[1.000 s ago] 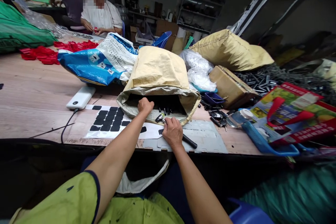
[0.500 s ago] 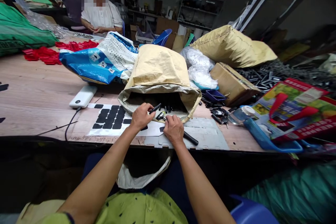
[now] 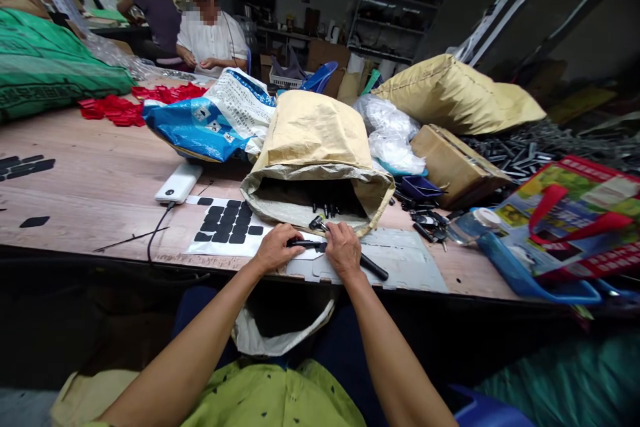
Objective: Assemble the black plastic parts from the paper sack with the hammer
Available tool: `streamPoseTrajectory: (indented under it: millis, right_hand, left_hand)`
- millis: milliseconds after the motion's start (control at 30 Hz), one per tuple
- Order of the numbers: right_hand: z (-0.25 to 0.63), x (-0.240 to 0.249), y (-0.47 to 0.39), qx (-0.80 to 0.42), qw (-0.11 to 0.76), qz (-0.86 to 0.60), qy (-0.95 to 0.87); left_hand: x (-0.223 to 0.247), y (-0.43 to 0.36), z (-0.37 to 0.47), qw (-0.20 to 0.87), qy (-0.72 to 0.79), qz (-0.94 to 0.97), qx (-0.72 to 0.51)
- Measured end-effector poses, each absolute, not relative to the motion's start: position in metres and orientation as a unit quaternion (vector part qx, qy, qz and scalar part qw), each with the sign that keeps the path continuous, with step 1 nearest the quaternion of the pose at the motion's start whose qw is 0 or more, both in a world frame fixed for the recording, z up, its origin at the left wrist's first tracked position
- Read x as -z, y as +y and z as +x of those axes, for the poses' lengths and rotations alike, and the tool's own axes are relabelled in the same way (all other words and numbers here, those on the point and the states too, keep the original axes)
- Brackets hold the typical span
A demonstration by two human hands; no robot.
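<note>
My left hand (image 3: 276, 247) is closed, its fingertips pinching a slim black part (image 3: 306, 243) held low over the table's front edge. In my right hand (image 3: 344, 248) is a small hammer; the fingers wrap its shaft close to the metal hammer head (image 3: 316, 221). The black hammer grip (image 3: 374, 267) sticks out below that hand to the right. Just behind both hands gapes the mouth of a tan paper sack (image 3: 320, 127), with several small black pieces (image 3: 326, 210) inside. A grey plate (image 3: 405, 260) lies on the table under and beside my right hand.
Left are a sheet of black stickers (image 3: 227, 221), a white power bank (image 3: 179, 183) with a cable, and a blue-white bag (image 3: 210, 113). On the right stand a wooden box (image 3: 457, 163), a clear jar (image 3: 473, 223) and a red shopping bag (image 3: 580, 220). Two people sit across the table.
My left hand has come down from the sack's mouth, bringing the black part level near the table edge. My right hand keeps the hammer. The view has shifted slightly left.
</note>
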State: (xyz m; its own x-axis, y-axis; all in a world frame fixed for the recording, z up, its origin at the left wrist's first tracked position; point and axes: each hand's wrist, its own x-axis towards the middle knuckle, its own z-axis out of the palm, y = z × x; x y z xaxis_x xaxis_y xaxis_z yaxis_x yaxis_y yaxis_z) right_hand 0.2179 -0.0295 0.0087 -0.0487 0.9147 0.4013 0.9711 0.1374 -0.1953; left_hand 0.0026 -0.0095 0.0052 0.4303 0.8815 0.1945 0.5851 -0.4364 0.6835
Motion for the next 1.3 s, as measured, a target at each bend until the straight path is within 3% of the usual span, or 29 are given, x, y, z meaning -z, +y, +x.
streamPoseTrajectory:
  millis: [233,467,733,900,1067,1300]
  right_hand:
    - [0.216,-0.031,-0.057,-0.019,0.35,-0.606,-0.714]
    - [0.208,-0.043,-0.079,-0.061,0.384,-0.593,-0.705]
    - [0.201,-0.038,-0.085,-0.066,0.3,-0.616,-0.725]
    - [0.189,-0.041,-0.08,-0.058,0.337,-0.593,-0.729]
    - [0.182,-0.035,-0.076,-0.074,0.296,-0.593,-0.745]
    - [0.202,-0.038,-0.054,-0.023,0.309,-0.631,-0.711]
  left_hand:
    - [-0.008,-0.01,0.003,0.282,0.471,0.791,-0.27]
    - [-0.004,-0.009,0.003,0.282,0.476,0.787,-0.274]
    - [0.0,-0.007,0.003,0.289,0.48,0.777,-0.286]
    - [0.0,-0.006,0.002,0.297,0.475,0.78,-0.281]
    - [-0.003,-0.007,0.002,0.276,0.483,0.786,-0.27]
    - [-0.003,-0.008,0.002,0.291,0.482,0.774,-0.291]
